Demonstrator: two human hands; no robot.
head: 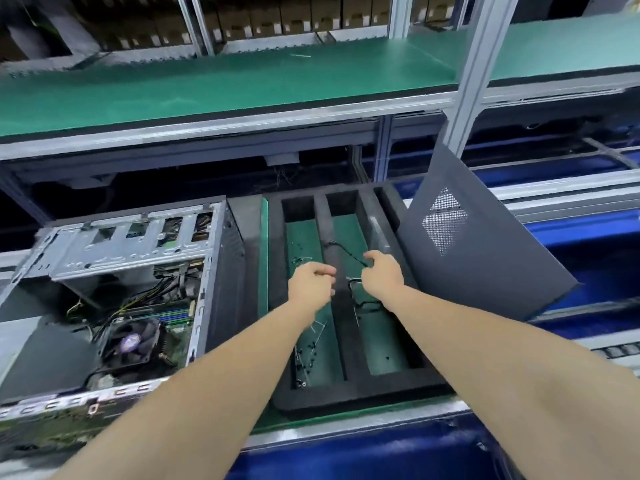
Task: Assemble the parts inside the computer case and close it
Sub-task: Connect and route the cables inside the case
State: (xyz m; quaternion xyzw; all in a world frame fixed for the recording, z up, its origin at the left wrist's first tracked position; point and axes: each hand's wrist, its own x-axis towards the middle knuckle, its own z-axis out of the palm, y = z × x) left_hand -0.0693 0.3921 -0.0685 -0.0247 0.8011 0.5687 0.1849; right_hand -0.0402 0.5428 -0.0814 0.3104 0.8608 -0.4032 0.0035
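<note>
Nearest, both forearms reached out over a black foam tray (346,400) on the bench edge. Loose screws (308,355) lay scattered in its left compartment. The left hand (313,282) had its fingers curled tight, though I could not tell whether it held anything. The right hand (381,275) pinched a thin black cable (349,254) draped across the tray's middle divider. That cable looked light and floppy (apt to snag on the foam), so it was best gripped near its plug end. Left of the tray lay the open computer case (131,251), with its CPU fan (133,342) exposed. Its sheet-metal edges probably called for care. Farther right, the stiff side panel (485,265) leaned upright, best taken by its edges.
</note>
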